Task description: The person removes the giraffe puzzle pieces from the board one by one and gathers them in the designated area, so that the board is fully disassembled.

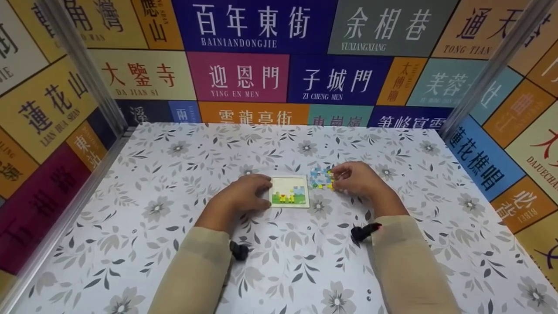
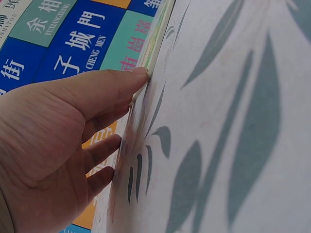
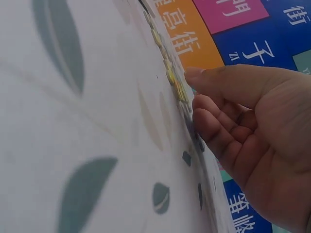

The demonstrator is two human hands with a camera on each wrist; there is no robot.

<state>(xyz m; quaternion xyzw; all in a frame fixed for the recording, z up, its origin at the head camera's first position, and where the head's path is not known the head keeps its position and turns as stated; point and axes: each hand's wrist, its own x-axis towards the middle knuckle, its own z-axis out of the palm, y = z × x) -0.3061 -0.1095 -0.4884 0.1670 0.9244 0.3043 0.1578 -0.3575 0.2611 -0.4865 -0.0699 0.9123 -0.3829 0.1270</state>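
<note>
A small square jigsaw puzzle tray (image 1: 289, 206) lies on the patterned tabletop, its lower part filled with a green and yellow picture and its upper part bare. My left hand (image 1: 247, 193) holds its left edge, thumb at the near corner and fingers farther up; in the left wrist view the thumb (image 2: 109, 90) lies along the rim. Right of the tray sits a cluster of loose jigsaw pieces (image 1: 320, 178), mostly light blue with some yellow. My right hand (image 1: 358, 179) is at their right side, fingers bent, with a gap between thumb (image 3: 214, 80) and forefinger.
A white cloth with grey flowers and leaves (image 1: 174, 261) covers the table. Panels with large Chinese characters (image 1: 237, 77) rise at the back and both sides. Clear upright strips (image 1: 87, 65) stand at the corners. Both sleeves carry small black devices (image 1: 239, 251).
</note>
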